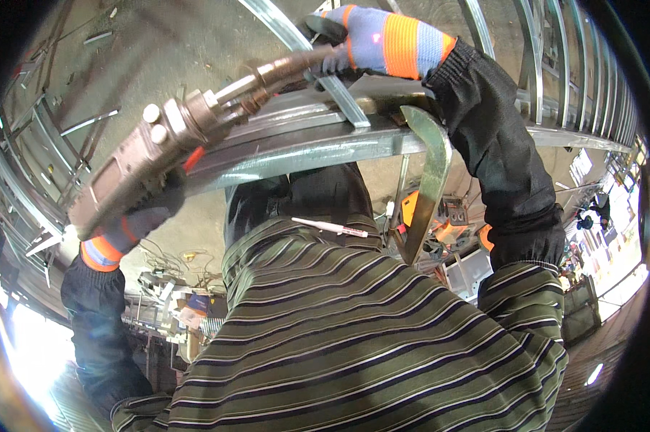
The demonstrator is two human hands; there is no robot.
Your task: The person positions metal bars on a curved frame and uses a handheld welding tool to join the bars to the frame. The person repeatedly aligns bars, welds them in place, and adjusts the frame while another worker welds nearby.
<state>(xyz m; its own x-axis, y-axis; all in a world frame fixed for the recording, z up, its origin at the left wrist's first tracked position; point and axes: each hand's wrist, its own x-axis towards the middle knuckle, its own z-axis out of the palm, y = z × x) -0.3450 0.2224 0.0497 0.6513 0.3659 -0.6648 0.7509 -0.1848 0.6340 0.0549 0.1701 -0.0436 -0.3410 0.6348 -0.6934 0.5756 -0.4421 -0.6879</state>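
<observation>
The striped shirt (353,338), olive with dark lines, fills the lower part of the view, and a white pen (332,227) lies on it. Above it runs a flat grey metal beam (296,147), with thin shiny steel bars (339,90) crossing it. The left hand (134,216), in a dark glove with an orange cuff, is closed around the handle of a welding torch (173,137), whose brass neck reaches toward the right hand (371,39). This hand, in a blue and orange knitted glove, rests on a bar; its grip I cannot tell. A green curved clamp (429,187) hangs from the beam.

Blue gloves (382,39) banded orange, black sleeves (505,158), olive shirt (353,338) striped dark and white.
</observation>
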